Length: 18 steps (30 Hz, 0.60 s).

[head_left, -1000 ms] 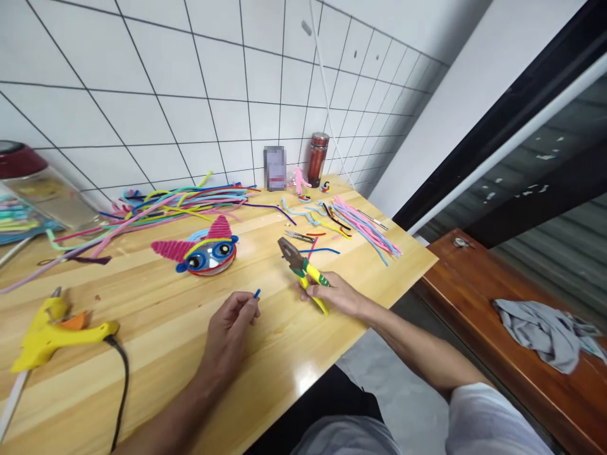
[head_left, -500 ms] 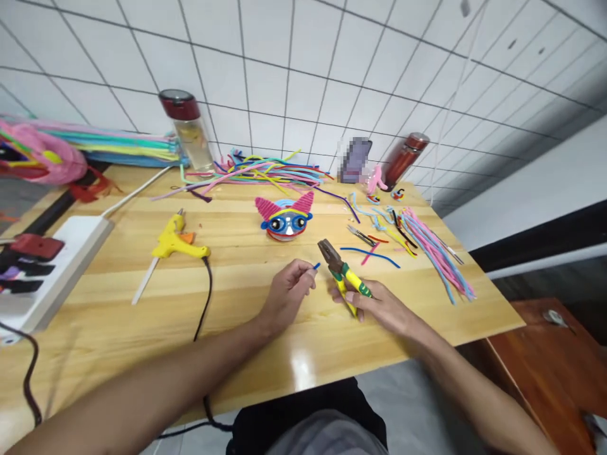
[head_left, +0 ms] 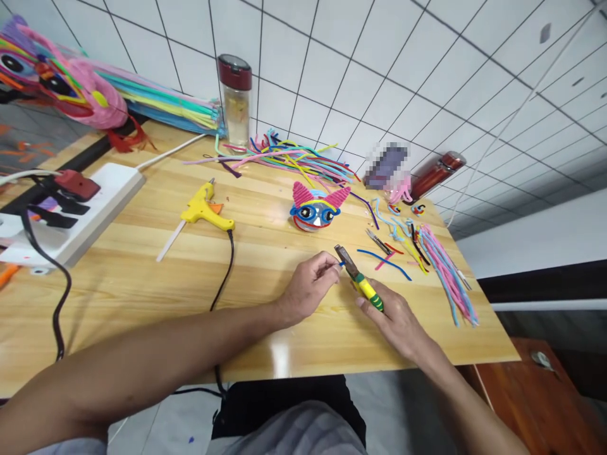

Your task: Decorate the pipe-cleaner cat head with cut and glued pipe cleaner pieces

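My left hand (head_left: 309, 287) pinches a short blue pipe-cleaner piece (head_left: 340, 266) over the wooden table (head_left: 142, 278). My right hand (head_left: 397, 319) grips pliers (head_left: 359, 279) with yellow-green handles. The pliers' jaws meet the tip of the blue piece. Just behind them sits a pipe-cleaner cat face (head_left: 317, 209) with pink ears and blue-rimmed eyes.
A yellow glue gun (head_left: 205, 210) with a black cord lies to the left. A white power strip (head_left: 71, 218) sits at the far left. Loose pipe cleaners (head_left: 446, 268) and small scissors (head_left: 378, 241) lie to the right, a jar (head_left: 236, 101) and red flask (head_left: 434, 177) by the wall.
The view has swung left, bringing the power strip and glue gun into sight. My hands have come together, and the pliers' jaws now reach the blue piece's tip.
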Tool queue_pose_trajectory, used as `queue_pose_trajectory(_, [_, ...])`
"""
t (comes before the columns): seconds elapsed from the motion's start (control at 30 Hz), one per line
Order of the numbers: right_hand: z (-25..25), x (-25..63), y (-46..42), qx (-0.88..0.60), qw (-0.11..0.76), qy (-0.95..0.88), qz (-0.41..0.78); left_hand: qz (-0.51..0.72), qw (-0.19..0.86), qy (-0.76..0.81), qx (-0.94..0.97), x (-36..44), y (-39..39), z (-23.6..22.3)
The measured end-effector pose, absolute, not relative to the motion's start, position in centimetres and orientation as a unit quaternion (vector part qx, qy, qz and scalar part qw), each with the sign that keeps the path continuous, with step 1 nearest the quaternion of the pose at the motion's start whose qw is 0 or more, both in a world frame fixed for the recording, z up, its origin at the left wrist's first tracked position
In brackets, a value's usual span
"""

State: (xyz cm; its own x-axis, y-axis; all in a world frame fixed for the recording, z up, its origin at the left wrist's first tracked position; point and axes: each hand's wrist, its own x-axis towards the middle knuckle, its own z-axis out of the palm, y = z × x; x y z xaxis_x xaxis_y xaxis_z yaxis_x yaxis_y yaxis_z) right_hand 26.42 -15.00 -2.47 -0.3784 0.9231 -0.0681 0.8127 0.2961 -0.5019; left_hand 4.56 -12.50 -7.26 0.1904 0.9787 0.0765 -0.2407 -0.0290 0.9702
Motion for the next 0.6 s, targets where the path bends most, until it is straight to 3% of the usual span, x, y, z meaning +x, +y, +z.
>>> queue_pose_trajectory(0.33, [-5.4, 27.4, -15.5, -0.513, 0.104, -0.85, -0.064, 0.509, 0.567, 0.364, 0.535, 4.4, -12.8, -7.3])
queue_pose_trajectory(0.6, [-6.1, 27.7, -15.4, -0.502, 0.12, -0.851, -0.099, 0.498, 0.554, 0.366, 0.558, 4.5, -13.0, -7.5])
